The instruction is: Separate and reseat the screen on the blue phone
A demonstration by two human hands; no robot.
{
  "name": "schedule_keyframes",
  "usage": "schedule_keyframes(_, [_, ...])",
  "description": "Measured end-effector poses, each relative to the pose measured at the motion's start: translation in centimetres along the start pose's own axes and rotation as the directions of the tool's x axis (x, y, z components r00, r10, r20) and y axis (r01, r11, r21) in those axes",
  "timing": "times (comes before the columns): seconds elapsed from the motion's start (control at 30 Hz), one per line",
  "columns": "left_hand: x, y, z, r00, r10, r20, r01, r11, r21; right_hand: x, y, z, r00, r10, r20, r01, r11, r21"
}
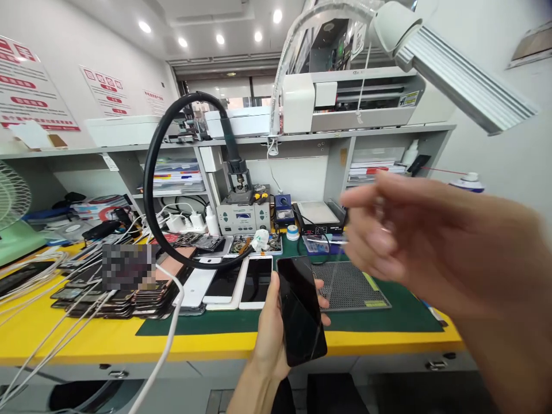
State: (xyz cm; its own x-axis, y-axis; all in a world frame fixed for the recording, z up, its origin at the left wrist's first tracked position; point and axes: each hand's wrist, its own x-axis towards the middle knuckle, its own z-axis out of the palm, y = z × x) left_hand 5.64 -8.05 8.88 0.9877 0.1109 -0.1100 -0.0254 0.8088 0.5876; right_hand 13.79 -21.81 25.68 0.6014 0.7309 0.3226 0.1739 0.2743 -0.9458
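Left hand (269, 322) grips black phone (301, 310); right hand (414, 241) blurred above it

hands: two, left hand (269, 322) and right hand (414, 241)
dark phone (301, 310): one, in the left hand
white phones (222, 282): three, side by side on the table (107, 339)
stacked phones (121, 296): loads near its left edge, can't count em
green fan (12, 213): one

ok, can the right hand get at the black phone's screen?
Probably yes: the left hand grips the black phone by its edges, screen bare, and the right hand hovers nearby, nothing between.
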Motion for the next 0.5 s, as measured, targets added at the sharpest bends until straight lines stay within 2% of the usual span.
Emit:
schedule_keyframes(0.07, [-0.2, -0.4, 0.2, 1.000, -0.021, -0.011, 0.021, 1.000, -0.002, 1.6, 0.1, 0.5, 0.992, -0.010, 0.122, -0.012, 0.985, 0.174])
schedule_keyframes(0.13, [-0.4, -0.6, 0.4, 0.999, -0.034, -0.015, 0.034, 0.999, 0.000, 3.0, 0.8, 1.1, 0.988, 0.026, 0.152, -0.062, 0.970, 0.236])
schedule_keyframes(0.27, [-0.7, -0.8, 0.7, 0.998, -0.065, -0.010, 0.064, 0.998, -0.015, 4.6, 2.0, 1.9, 0.985, 0.062, 0.158, -0.101, 0.963, 0.248])
schedule_keyframes(0.5, [-0.7, -1.0, 1.1, 0.989, -0.147, -0.026, 0.144, 0.983, -0.112, 5.3, 2.3, 2.9, 0.987, 0.065, 0.148, -0.099, 0.968, 0.232])
